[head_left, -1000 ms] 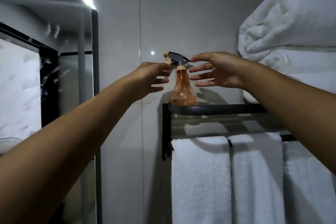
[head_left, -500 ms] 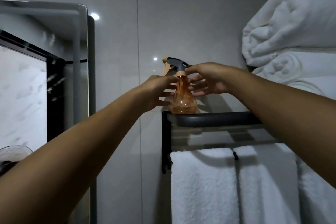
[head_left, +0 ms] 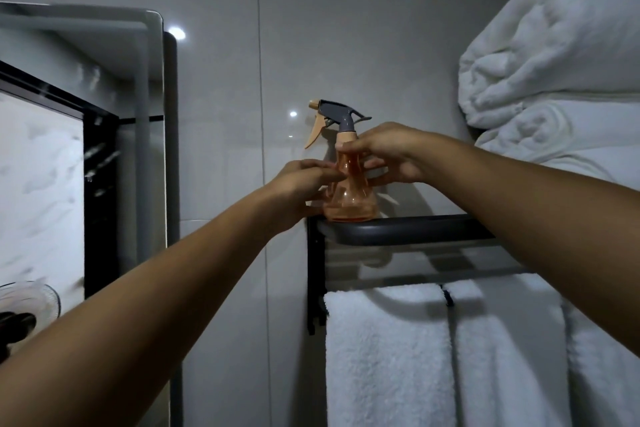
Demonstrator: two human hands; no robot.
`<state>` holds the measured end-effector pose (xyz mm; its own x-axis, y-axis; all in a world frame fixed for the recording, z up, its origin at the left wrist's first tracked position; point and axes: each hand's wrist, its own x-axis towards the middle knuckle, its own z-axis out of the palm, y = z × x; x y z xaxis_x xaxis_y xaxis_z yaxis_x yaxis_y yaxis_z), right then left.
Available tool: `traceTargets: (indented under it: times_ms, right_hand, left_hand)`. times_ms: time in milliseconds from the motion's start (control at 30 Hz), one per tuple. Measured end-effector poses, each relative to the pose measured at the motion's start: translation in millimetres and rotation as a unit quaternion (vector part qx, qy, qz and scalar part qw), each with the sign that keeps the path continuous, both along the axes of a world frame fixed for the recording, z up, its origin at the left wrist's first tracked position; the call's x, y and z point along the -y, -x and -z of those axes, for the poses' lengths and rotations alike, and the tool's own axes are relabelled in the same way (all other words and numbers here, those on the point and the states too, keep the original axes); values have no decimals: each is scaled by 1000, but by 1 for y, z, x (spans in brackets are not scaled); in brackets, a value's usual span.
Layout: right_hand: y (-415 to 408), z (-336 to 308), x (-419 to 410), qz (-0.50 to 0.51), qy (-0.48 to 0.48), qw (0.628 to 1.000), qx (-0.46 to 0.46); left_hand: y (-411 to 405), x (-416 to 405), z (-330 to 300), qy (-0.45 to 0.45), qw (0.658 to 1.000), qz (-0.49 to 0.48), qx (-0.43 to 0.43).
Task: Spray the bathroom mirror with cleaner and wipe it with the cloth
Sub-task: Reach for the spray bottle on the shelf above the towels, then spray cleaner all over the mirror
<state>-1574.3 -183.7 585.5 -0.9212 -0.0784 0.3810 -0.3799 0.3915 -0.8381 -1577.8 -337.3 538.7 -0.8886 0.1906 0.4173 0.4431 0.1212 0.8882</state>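
Right hand: our right hand (head_left: 391, 152) curls around the neck of the spray bottle (head_left: 349, 191), fingers closed on it.
Left hand: our left hand (head_left: 298, 187) touches the bottle's side; we cannot tell how firmly it grips.
Bottle: orange, upright on the black rack (head_left: 415, 229), trigger pointing left.
Around: hanging towels (head_left: 388, 357) below, rolled towels (head_left: 554, 55) right, mirror (head_left: 69, 149) left.
Hidden: our forearms cover part of the rack; the mirror is cut off at the left edge.
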Motion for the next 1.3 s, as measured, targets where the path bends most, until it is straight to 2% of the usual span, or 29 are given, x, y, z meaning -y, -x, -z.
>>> traceTargets:
  times_ms: [200,467,867,1067,1300]
  right_hand:
    - [-17,1,10,-1,41,998,-44]
    - [-66,0,56,-51,62,994,-76]
    - [-128,43,188,-123,72,989,-42]
    - [-168,83,266,-128,111,986,-6]
    - [-198,138,343,-144,167,974,51]
  left_hand:
    - [-12,10,1,-22,999,6,-28]
    - [-54,61,2,-23,998,17,-62]
    - [-146,191,54,-7,997,48,-54]
    - [-187,268,91,-28,998,34,-34]
    - [-226,347,140,-9,1000,15,11]
